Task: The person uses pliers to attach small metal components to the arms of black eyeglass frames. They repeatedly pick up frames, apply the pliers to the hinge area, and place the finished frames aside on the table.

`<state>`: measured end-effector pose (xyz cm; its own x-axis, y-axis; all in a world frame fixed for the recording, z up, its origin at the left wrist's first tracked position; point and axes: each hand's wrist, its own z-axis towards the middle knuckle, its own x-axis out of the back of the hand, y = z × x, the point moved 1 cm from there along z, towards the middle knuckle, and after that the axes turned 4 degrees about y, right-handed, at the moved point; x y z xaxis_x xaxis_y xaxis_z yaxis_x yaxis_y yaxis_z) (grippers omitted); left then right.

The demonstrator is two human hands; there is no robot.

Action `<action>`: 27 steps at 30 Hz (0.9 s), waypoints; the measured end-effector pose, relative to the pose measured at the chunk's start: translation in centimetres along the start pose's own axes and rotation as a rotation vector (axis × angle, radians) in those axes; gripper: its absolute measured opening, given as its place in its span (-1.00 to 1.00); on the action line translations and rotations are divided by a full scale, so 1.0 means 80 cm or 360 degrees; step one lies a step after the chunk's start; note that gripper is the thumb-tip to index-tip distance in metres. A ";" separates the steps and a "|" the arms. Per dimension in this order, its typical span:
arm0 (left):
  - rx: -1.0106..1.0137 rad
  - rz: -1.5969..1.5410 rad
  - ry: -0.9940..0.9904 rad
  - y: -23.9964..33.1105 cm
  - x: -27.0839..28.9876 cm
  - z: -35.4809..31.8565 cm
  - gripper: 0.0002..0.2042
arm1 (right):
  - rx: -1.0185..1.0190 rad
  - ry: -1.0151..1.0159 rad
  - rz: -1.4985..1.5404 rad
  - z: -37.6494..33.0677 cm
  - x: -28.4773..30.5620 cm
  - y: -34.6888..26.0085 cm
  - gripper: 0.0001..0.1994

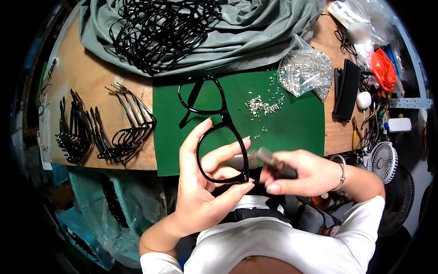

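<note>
A black eyeglass frame (pixel 226 119) is raised over the near edge of the green mat (pixel 200 141). My left hand (pixel 197 195) grips its nearer rim, with fingers behind the rim and the thumb at the lower corner. One temple arm is folded out by the farther rim. To the right, my right hand (pixel 306 172) is closed round a short dark-handled tool (pixel 268 158) with a metal end, smeared by motion. That end points at the held rim's outer edge; contact cannot be made out. Small silvery metal pieces (pixel 264 107) lie scattered on the mat beyond my hands.
Rows of black eyeglass frames (pixel 123 141) stand on the wooden table at left. A heap of black frames (pixel 159 34) rests on grey cloth (pixel 255 41). Rightward are a plastic bag of metal pieces (pixel 305 68), a black case (pixel 346 89), yellow-handled pliers (pixel 356 134) and a small fan (pixel 382 160).
</note>
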<state>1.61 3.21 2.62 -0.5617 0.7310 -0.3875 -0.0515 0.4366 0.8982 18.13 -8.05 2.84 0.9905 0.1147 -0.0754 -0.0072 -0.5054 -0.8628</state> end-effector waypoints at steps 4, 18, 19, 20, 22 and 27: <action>0.0014 0.0040 -0.0010 0.003 -0.004 0.003 -0.20 | -0.0034 -0.0270 -0.0296 0.004 -0.001 -0.016 -0.74; 0.0092 -0.0016 0.0189 -0.012 -0.015 0.004 -0.13 | 0.0063 0.0053 -0.1034 0.012 -0.008 -0.005 -0.66; 0.0084 0.0019 0.0104 -0.012 -0.013 0.005 -0.15 | 0.0044 0.0036 -0.1031 0.012 -0.006 -0.005 -0.66; 0.0076 0.0052 0.0019 -0.010 -0.009 0.005 -0.17 | -0.0011 -0.0060 -0.0855 0.010 -0.002 -0.008 -0.64; 0.0071 0.0104 -0.0030 -0.008 -0.007 0.006 -0.19 | -0.0106 -0.0287 -0.0510 0.010 0.011 -0.019 -0.58; 0.0102 0.0166 0.0034 -0.011 -0.005 0.010 -0.20 | -0.0021 -0.0129 -0.0388 0.015 0.022 0.018 -0.56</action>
<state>2.52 2.96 1.81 -0.5787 0.7632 -0.2874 0.0605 0.3917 0.9181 19.69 -7.53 0.85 0.9485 0.3026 0.0938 0.2329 -0.4652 -0.8540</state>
